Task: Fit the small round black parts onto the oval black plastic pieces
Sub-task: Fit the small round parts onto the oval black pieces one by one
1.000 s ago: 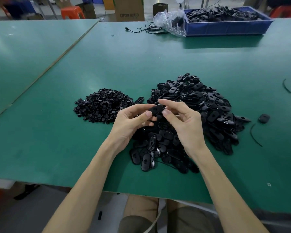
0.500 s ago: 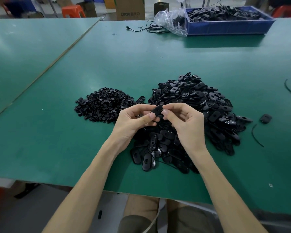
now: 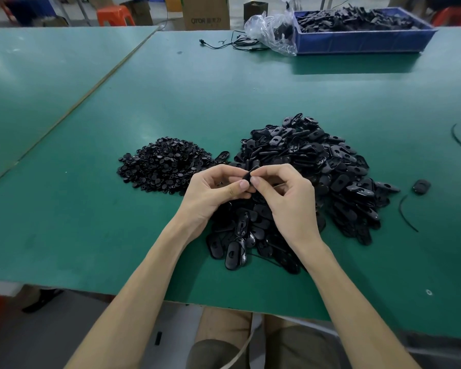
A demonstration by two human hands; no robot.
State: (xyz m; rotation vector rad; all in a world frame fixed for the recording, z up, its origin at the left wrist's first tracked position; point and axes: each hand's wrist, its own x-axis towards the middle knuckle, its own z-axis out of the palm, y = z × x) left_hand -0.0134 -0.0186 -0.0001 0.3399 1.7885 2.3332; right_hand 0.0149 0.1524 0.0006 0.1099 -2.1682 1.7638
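Oval black piece: pinched between both hands above the near part of the big pile, only a small dark edge showing between the fingertips.
Left hand: palm turned inward, thumb and forefinger closed on the left side of the piece, the other fingers curled.
Right hand: thumb and forefinger closed on the right side of the same piece, thumb tips of both hands nearly touching.
Small round part in the grip: cannot tell whether one is there; the fingertips hide it.
Pile of oval pieces: large heap on the green tabletop, spreading from under the hands to the right.
Pile of small round parts: smaller heap just left of the oval pile, near the left hand.
Stray piece: lies alone right of the big pile.
Blue bin: at the far edge, holding more black parts, a clear plastic bag beside it.
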